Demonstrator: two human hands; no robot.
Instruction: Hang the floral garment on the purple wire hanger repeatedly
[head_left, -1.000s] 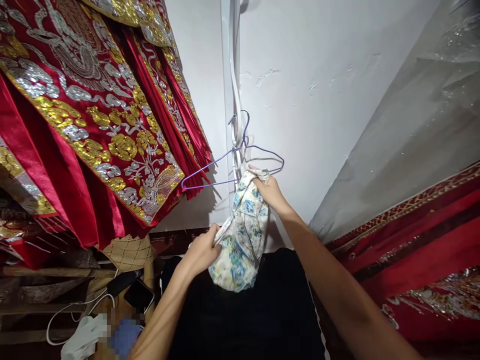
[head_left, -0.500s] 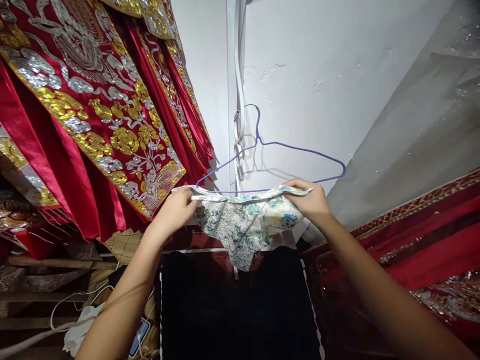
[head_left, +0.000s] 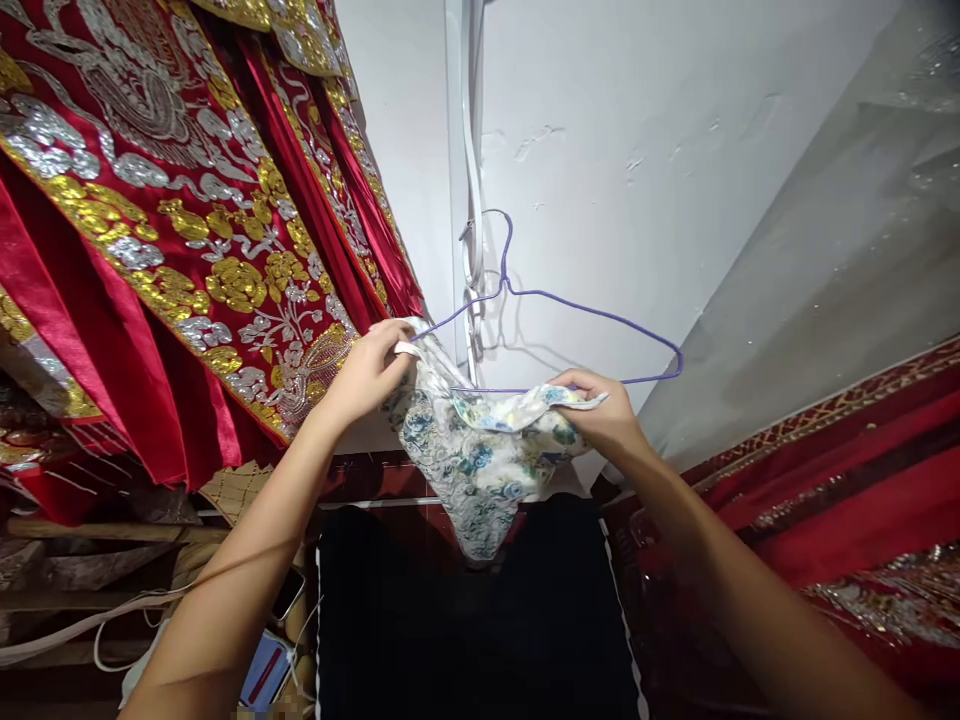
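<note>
A pair of white underpants with blue and green flowers (head_left: pixel 480 470) is stretched between my hands, its narrow part pointing down. My left hand (head_left: pixel 371 370) pinches the waistband at the left, raised around the left end of a purple hanger (head_left: pixel 600 312). That end of the hanger is hidden by the cloth and my fingers. At the right, my right hand (head_left: pixel 600 408) grips the other side of the waistband, just below the hanger's bottom bar. The hanger's right corner sticks out bare beyond my right hand. Its hook hangs at the white strap (head_left: pixel 474 150) along the wall.
Red garments with gold and silver embroidery (head_left: pixel 240 285) hang at the left. Red sequined cloth (head_left: pixel 862 510) lies at the right, below clear plastic sheeting (head_left: pixel 825 260). A phone-like blue item (head_left: pixel 264 668) and white cables are at the lower left.
My left hand has moved up and right, pulling the left side of the waistband up over the hanger's left end. My right hand has shifted slightly down and left, still holding the waistband.
</note>
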